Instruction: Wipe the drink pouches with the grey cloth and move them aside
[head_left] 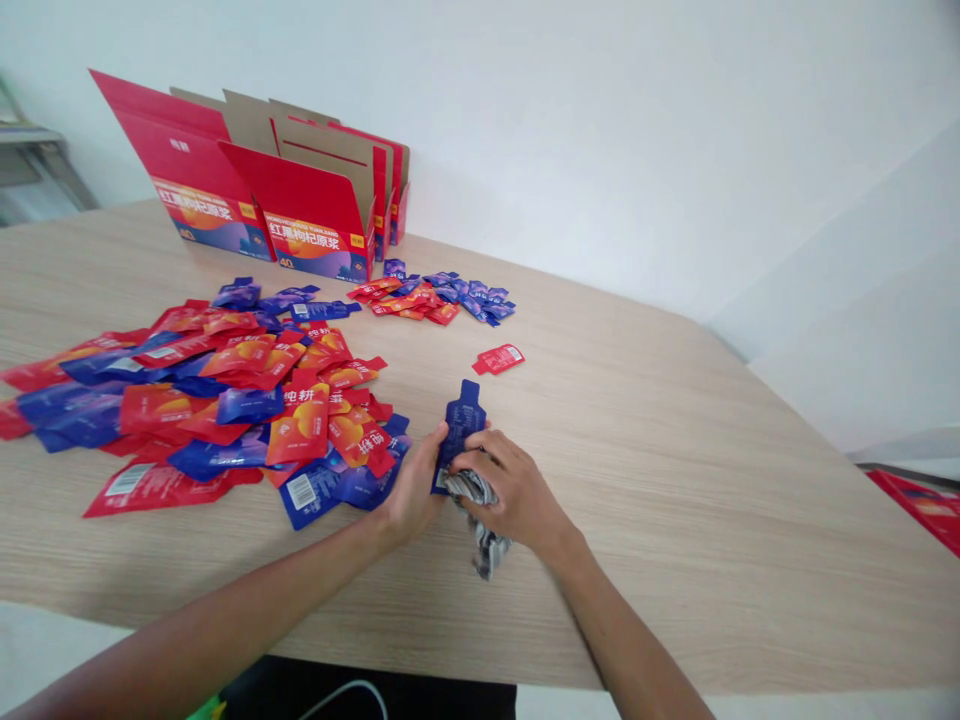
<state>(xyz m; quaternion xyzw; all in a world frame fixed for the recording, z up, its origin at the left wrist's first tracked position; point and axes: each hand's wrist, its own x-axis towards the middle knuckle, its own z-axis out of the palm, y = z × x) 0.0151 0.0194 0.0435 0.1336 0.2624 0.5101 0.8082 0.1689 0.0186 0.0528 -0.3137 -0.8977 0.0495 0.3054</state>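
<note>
Between my hands is a dark blue spouted pouch [463, 425], its narrow end pointing away from me. My left hand [416, 485] grips it along the left edge. Bunched in my right hand [517, 490] is a grey and white striped cloth [489, 548], pressed against the lower part of the pouch; a loose end hangs below. Just left of my left hand lies a large heap of red and blue pouches [296, 425]. A single red pouch [501, 359] rests on the table beyond my hands.
A smaller group of red and blue pouches [427, 297] lies farther back. Several red cartons with raised flaps [315, 235] stand at the back left, near the white wall [600, 130]. Something red [919, 500] sits past the right edge of the wooden table [712, 500].
</note>
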